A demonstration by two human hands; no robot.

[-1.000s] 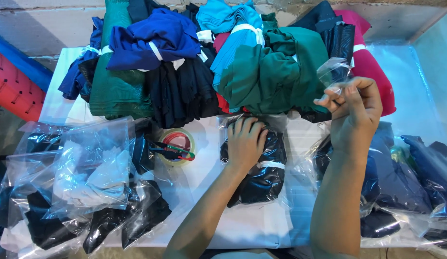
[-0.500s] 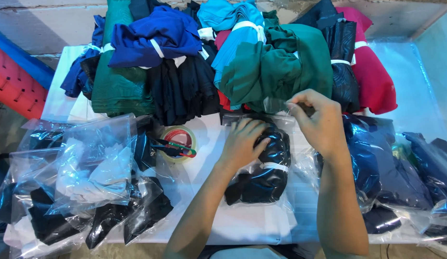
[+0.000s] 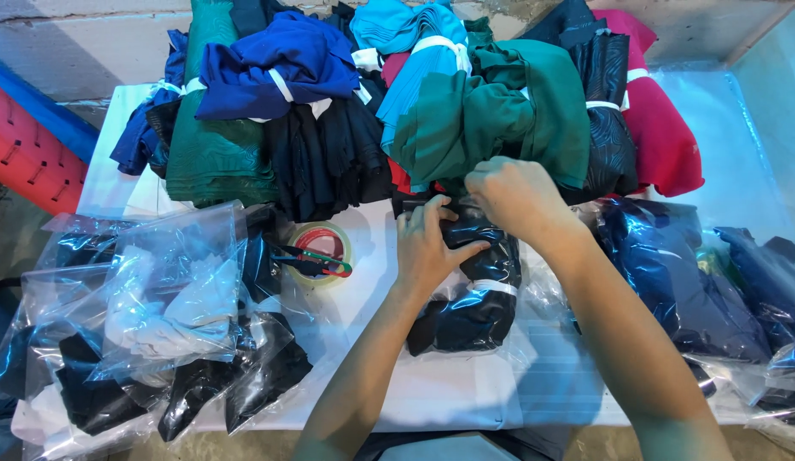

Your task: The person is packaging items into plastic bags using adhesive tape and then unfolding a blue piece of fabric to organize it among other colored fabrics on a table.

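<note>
A folded black garment with a white band [image 3: 467, 294] lies on the white table [image 3: 449, 393], inside a clear plastic bag [image 3: 534, 337]. My left hand [image 3: 427, 248] presses flat on the garment's upper part. My right hand [image 3: 519, 198] is closed on the bag's top edge, just above the garment and next to my left hand. Both hands meet at the far end of the bundle.
A heap of folded garments, blue [image 3: 274, 68], green [image 3: 491, 119], black and red [image 3: 658, 128], fills the back. A tape roll with scissors [image 3: 321, 254] sits left of my hands. Bagged dark clothes lie at left [image 3: 167, 324] and right [image 3: 671, 273].
My right hand has come down from the upper right with the clear bag to the top of the black garment. My left hand stayed pressed on the garment.
</note>
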